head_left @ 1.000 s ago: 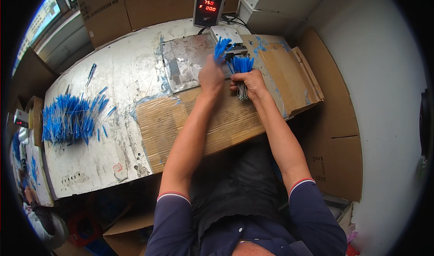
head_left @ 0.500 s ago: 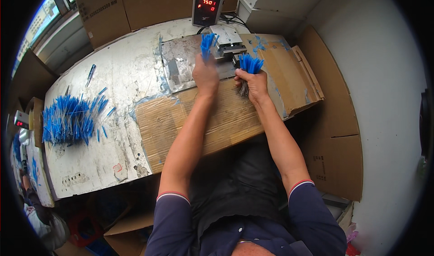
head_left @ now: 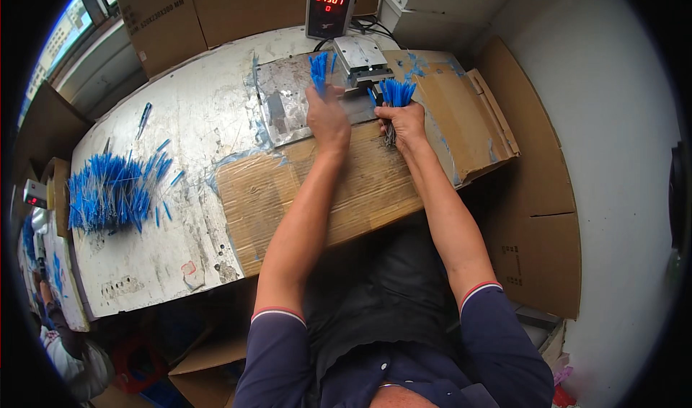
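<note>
My left hand (head_left: 328,116) grips a small bunch of thin blue-tipped sticks (head_left: 318,71), held upright over a scuffed metal plate (head_left: 282,104). My right hand (head_left: 402,123) is closed around a thicker bundle of the same blue-tipped sticks (head_left: 396,92), their blue ends fanning upward and bare ends poking out below the fist. Both hands are close in front of a small metal block fixture (head_left: 362,55) at the back of the bench. A flattened cardboard sheet (head_left: 360,184) lies under my forearms.
A grey counter box with a red digit display (head_left: 331,7) stands behind the fixture. A large heap of blue sticks (head_left: 108,192) lies at the bench's left end. Cardboard boxes (head_left: 180,11) line the back; cardboard panels (head_left: 537,213) lean at the right. Another person (head_left: 61,336) is at lower left.
My left hand has carried its small bunch up and to the left, away from the right hand. The right hand's bundle stays near the fixture, shifted slightly. The counter display shows different digits.
</note>
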Tool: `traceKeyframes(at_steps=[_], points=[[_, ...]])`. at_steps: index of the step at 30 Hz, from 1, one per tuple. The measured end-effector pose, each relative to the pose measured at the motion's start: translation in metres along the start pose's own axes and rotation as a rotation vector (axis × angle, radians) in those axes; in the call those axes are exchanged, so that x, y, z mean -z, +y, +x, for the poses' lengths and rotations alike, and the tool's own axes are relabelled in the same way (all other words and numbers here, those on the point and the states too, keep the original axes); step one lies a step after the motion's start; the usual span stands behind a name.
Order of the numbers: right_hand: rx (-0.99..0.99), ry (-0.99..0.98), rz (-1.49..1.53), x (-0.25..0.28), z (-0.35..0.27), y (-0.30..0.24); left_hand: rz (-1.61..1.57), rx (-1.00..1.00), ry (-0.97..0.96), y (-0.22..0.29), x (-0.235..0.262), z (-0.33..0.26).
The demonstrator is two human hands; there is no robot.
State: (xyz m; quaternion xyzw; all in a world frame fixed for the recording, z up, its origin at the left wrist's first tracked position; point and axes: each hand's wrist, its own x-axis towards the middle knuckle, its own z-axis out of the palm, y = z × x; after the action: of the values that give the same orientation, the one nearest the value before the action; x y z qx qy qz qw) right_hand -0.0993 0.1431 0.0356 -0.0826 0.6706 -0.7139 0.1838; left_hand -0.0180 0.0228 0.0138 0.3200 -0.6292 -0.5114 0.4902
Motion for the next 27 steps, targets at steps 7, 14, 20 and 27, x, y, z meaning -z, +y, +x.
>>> traceKeyframes(at_steps=[7, 14, 20, 27], points=[[-0.039, 0.032, -0.033, -0.004, 0.011, -0.001, -0.055, 0.096, -0.094, 0.010, 0.004, -0.004], [-0.044, 0.018, -0.031, -0.003, 0.008, -0.002, 0.315, -0.276, 0.049, -0.015, -0.003, 0.000], [-0.034, -0.037, 0.141, 0.009, 0.003, -0.001, 0.530, -0.340, -0.172, -0.018, -0.004, -0.004], [-0.100, 0.038, 0.162, 0.011, -0.001, -0.001, 0.469, -0.352, -0.231, -0.018, -0.003, -0.003]])
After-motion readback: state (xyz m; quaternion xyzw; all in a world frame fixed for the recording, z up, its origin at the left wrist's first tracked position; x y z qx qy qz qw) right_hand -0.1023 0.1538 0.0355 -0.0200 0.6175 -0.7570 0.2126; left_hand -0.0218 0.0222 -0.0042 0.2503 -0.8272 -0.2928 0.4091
